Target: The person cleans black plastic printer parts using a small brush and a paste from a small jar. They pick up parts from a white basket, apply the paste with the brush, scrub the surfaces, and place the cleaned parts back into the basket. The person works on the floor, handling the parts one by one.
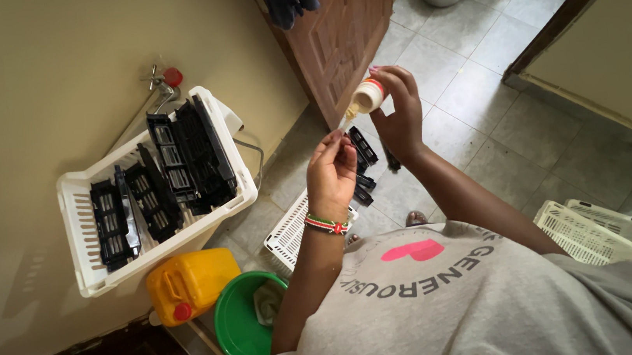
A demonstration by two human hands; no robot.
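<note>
Nearest to me, below my grey shirt, a round green basin [239, 324] sits on the floor with a crumpled cloth in it, and a yellow plastic jerrycan [190, 281] with a red cap lies just left of it. To the right lies a cream slatted plastic crate [589, 230].

My left hand [331, 173] is raised in front of me, wrist bent back, a beaded band [326, 224] of red, white and green around it. Its fingers [334, 146] are pinched shut on something small at their tips; I cannot make out what, though a black slotted plastic part [362, 149] shows just right of and behind them. Below that hand another white slatted crate [288, 235] rests on the grey floor tiles.

My right hand [400, 110] is held a little higher and farther, forearm running up from the lower right. Its fingers are wrapped tight around a small whitish bottle [368, 96] with an orange band, tipped to the left so its nozzle points down at my left fingertips, close above them.

Far left, a white plastic basket [82, 225] leans by the beige wall, holding several black ribbed, rectangular parts [175, 173] stood on edge. Behind it a metal tap [162, 82] with a red knob juts from the wall. Farther off stands a brown wooden door [346, 18].
</note>
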